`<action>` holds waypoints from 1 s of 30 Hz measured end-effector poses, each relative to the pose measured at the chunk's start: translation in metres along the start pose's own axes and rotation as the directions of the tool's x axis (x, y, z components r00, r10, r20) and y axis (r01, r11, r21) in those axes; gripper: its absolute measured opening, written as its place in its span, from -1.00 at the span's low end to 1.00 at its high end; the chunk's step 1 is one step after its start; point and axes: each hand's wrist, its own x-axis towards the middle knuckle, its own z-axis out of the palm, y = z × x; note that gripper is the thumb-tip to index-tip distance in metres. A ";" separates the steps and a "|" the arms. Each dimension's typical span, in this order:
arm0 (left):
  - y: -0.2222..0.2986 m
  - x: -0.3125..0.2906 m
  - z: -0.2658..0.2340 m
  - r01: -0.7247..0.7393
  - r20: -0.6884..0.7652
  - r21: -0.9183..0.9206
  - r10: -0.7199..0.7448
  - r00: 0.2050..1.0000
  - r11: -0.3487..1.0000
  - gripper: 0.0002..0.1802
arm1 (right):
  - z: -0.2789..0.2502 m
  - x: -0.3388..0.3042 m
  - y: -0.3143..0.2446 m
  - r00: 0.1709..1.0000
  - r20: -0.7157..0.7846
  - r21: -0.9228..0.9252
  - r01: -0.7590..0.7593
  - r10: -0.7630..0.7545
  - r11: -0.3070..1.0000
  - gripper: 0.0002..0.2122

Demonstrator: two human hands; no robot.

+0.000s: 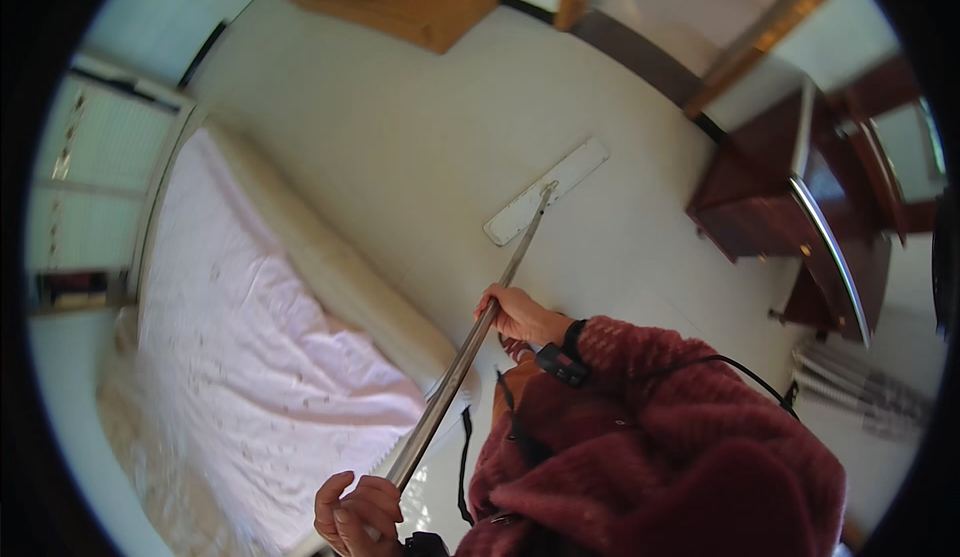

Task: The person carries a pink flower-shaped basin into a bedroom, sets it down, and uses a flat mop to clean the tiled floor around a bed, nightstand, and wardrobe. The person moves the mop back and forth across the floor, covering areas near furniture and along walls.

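A flat mop with a long metal pole (pixel 450 387) slants across the view. Its wide, pale rectangular head (pixel 547 190) lies flat on the light floor ahead of me. My right hand (pixel 518 315) is wrapped round the pole partway down. Lower in the view, my left hand (pixel 362 513) curls round the pole's upper end, which its fingers partly hide. Dark straps circle both wrists, and a small black device sits on the right one.
To the left stands a bed or mattress with a pale pink sheet (pixel 270 357), its side close to the pole. A wooden piece (pixel 400 7) is at the far wall. Dark red furniture with a curved metal edge (pixel 835 257) stands right, near a grey ribbed object (pixel 860 392).
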 end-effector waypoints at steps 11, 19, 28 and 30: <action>-0.082 0.113 0.132 0.136 0.315 -0.041 -0.116 0.942 0.990 -0.60 | -0.122 -0.033 -0.138 0.819 -0.330 0.009 0.499 -0.468 0.866 -0.88; -0.097 0.188 0.240 0.331 0.237 -0.075 -0.306 0.922 0.941 -0.62 | -0.146 -0.004 -0.274 0.839 -0.365 -0.168 0.367 -0.404 0.915 -0.84; -0.002 0.182 0.189 0.372 -0.468 -0.028 -0.341 0.815 0.928 -0.57 | 0.025 0.066 -0.220 0.966 -0.259 -0.191 -0.044 -0.007 0.981 -0.89; 0.019 0.179 0.188 0.309 -0.589 0.026 -0.235 0.774 0.951 -0.58 | 0.067 0.082 -0.212 0.995 -0.074 -0.249 -0.079 0.063 0.965 -0.91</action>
